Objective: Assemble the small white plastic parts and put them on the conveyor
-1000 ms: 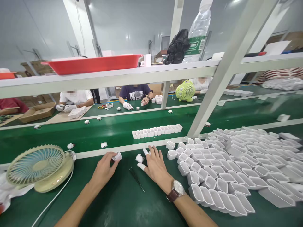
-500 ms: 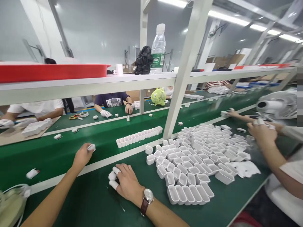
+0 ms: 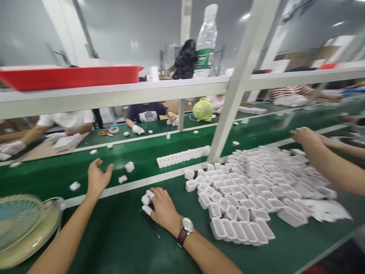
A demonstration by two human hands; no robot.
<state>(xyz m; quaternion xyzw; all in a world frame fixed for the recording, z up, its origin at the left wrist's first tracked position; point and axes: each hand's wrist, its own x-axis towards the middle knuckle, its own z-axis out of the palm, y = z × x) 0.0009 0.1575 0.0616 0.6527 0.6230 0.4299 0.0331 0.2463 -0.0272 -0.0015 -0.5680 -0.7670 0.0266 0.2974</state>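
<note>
I had the left hand (image 3: 97, 179) out over the green belt (image 3: 137, 150) toward eight o'clock, its palm bare and holding nothing, thumb and fingers spread apart. Just to its three o'clock side, on the belt, were a tilted white cup (image 3: 129, 166) and, just beside it, a small white part (image 3: 122, 179). Another white piece (image 3: 74, 186) lay on the belt at the hand's nine o'clock side.

My right hand (image 3: 164, 207) was low in the view near six o'clock, over the dark green table (image 3: 114, 236), with white covers on thumb and forefinger and a watch (image 3: 187, 225) on the wrist. A rounded white component (image 3: 146, 199) sat at those two covered tips; I couldn't tell whether they were clamped on it or merely resting against it. The other fingers lay close together.

Toward four o'clock I saw the table crowded with white cups (image 3: 251, 190), standing close together. A straight row of cups (image 3: 184, 156) stood on the belt, just toward six o'clock from the centre. A cream fan (image 3: 24, 224) filled the eight o'clock edge, partly cut off. At three o'clock a co-worker's arm (image 3: 327, 154) reached in beside the white cups. The red tray (image 3: 80, 78) rested on the shelf (image 3: 171, 91) at ten o'clock.
</note>
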